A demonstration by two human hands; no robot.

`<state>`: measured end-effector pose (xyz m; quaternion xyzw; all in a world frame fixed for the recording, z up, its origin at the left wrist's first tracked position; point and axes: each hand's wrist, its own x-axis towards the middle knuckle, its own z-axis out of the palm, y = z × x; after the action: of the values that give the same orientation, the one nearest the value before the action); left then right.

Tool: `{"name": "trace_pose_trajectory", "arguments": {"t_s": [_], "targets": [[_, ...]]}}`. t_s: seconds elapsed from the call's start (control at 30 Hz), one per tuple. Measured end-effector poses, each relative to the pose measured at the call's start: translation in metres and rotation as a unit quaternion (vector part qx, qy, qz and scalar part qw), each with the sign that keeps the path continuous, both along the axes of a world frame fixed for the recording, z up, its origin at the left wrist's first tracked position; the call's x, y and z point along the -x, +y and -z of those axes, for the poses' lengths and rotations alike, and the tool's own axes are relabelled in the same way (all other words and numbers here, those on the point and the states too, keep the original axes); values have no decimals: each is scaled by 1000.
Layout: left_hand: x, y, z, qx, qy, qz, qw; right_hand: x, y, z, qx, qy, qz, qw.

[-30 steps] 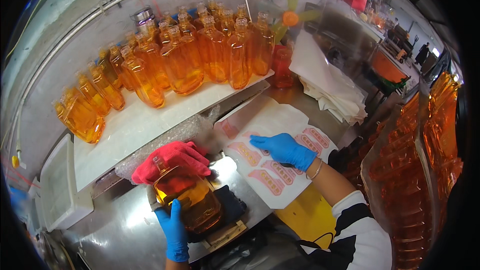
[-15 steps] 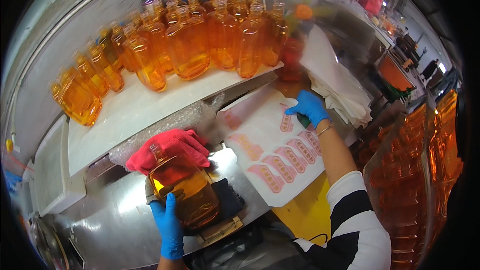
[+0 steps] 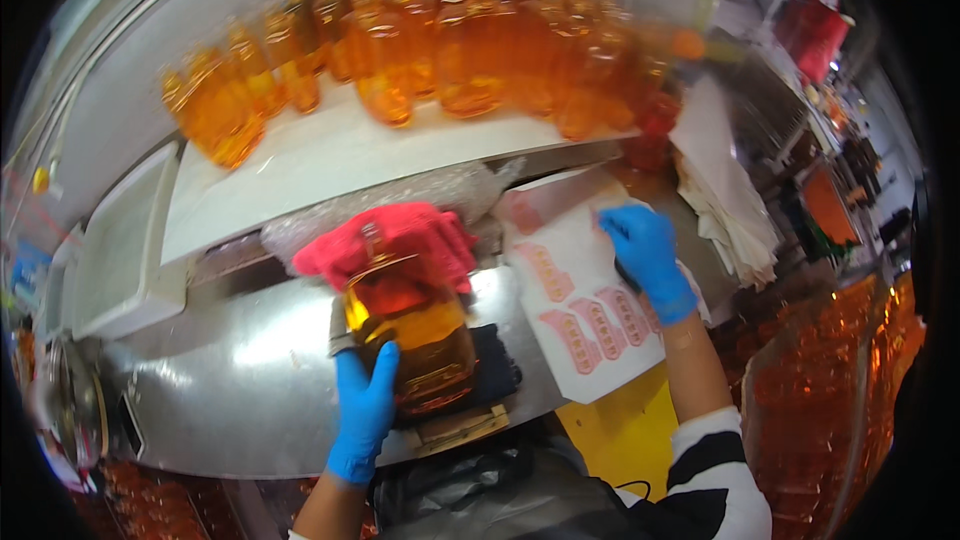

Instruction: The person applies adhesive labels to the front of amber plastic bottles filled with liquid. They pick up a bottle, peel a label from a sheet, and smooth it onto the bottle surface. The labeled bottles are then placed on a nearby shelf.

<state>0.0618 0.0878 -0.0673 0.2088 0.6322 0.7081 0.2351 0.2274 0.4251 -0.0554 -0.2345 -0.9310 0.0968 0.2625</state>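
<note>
My left hand [image 3: 363, 410], in a blue glove, grips the lower left side of a flat glass bottle [image 3: 420, 335] of amber liquid, thumb across its front. The bottle leans back against a bunched red cloth [image 3: 325, 252]. To the right, my blue-gloved right hand [image 3: 652, 258] is over a white sheet [image 3: 630, 360] of pink-red labels [image 3: 570, 342]. Its fingers are curled together near the sheet's upper right part. Whether a label is between those fingertips is too small to tell. Something dark shows under this palm, mostly hidden.
Many amber bottles [image 3: 470, 55] stand on a white board [image 3: 330, 165] behind the metal table [image 3: 230, 410]. Bubble wrap [image 3: 400, 195] lies along the board. A white bin [image 3: 125, 260] is at the left, stacked paper [image 3: 725, 190] at the right. A dark cloth [image 3: 495, 370] lies beside the bottle.
The view has shifted, so the scene sits further right. My right hand's fingers, previously resting at a label on the sheet, are now curled more closely. My left hand still holds the bottle.
</note>
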Motion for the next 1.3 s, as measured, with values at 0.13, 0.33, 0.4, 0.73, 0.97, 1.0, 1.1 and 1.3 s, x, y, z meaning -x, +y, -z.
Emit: {"name": "trace_pose_trajectory", "arguments": {"t_s": [0.13, 0.33, 0.4, 0.73, 0.97, 1.0, 1.1, 1.3], "targets": [[12, -3, 12, -22, -25, 56, 998, 27, -101, -53, 510, -25, -182, 841], [2, -5, -5, 9, -70, 16, 997, 102, -153, -63, 466, -116, -304, 823], [-7, 3, -13, 89, 45, 22, 995, 109, -158, -64, 355, -144, -275, 882], [22, 20, -18, 41, -88, -11, 995, 72, -174, -14, 445, -8, -77, 892], [36, 34, -30, 127, -96, -49, 986, 64, -205, 1, 522, 34, 21, 852], [37, 34, -29, 123, -97, -53, 986, 65, -207, 2, 517, 42, 28, 854], [35, 32, -25, 98, -80, -36, 991, 64, -204, -4, 536, 41, 14, 843], [34, 32, -28, 78, -100, -37, 991, 60, -204, -2, 549, 43, 9, 835]]}}
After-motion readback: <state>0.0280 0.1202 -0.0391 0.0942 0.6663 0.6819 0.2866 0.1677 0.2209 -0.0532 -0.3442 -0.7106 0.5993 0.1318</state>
